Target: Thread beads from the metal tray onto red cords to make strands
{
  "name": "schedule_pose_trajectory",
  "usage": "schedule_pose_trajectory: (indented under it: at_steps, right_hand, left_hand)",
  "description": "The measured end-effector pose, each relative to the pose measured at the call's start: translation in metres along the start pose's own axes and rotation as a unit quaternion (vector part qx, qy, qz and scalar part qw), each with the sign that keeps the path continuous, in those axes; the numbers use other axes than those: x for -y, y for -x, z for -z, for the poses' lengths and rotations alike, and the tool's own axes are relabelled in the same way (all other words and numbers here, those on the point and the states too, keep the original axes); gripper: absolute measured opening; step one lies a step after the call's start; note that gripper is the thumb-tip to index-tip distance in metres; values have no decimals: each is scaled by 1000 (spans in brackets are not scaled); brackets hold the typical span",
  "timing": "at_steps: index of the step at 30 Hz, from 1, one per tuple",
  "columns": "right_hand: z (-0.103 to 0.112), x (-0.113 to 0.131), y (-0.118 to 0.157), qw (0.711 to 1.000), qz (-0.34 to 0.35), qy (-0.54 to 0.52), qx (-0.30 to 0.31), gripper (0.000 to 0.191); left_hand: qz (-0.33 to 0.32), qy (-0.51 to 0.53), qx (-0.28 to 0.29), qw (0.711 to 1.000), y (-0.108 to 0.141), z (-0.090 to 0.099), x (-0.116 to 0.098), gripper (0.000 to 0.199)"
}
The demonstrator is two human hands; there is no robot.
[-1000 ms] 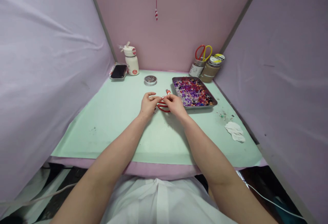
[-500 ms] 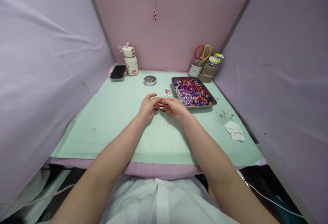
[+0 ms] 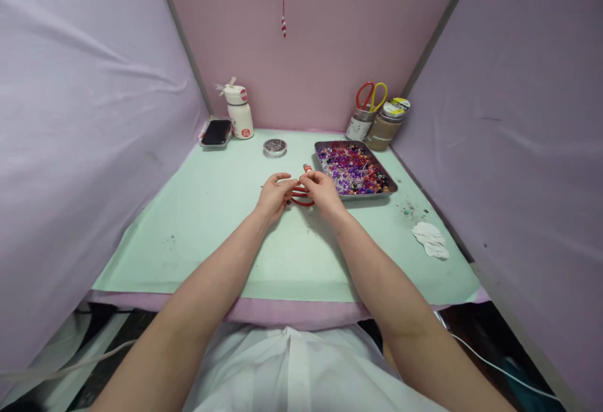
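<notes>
Near the middle of the surface (image 3: 198, 242), almost fingertip to fingertip: left hand (image 3: 272, 196) and right hand (image 3: 324, 189). Narrow in either grip, drawn to a pinch about a tiny piece (image 3: 298, 182), too small to name. Just below that pinch, on the near side and between both hands: red loops (image 3: 303, 203), with long axis roughly sideways, running from one hand toward the other. Partly hidden by fingers at either end; impossible to tell whether held or resting on the surface, or which hand is nearer. Under the left fingers, something small and dark (image 3: 289, 203), blurred. Just past the right fingertips, a tube (image 3: 308, 168). Close beside the right hand, a tray (image 3: 372, 196) of mixed beads (image 3: 351, 170). Beyond the left hand, well apart, a round case (image 3: 275, 152).
</notes>
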State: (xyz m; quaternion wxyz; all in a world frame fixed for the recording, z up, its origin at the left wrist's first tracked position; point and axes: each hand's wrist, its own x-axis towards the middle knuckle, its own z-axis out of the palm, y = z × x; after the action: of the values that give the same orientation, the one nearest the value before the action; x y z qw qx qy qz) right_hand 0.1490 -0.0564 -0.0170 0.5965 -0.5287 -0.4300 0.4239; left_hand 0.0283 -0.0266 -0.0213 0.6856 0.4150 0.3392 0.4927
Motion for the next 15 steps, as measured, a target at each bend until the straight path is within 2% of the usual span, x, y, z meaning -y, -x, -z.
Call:
schedule_pose_trajectory:
  at_steps: [8,12,15]
  right_hand:
    - [1,-5,-4,1000,4,2,4,18]
    - [4,-5,-6,1000,-11,-12,12,19]
    - [6,-7,-9,1000,12,15,19,14]
  left_hand:
    - [9,9,10,1000,-4,4,3,39]
    - [23,27,-6,999,-6,4,1,39]
    - [30,41,-15,999,-6,4,-2,39]
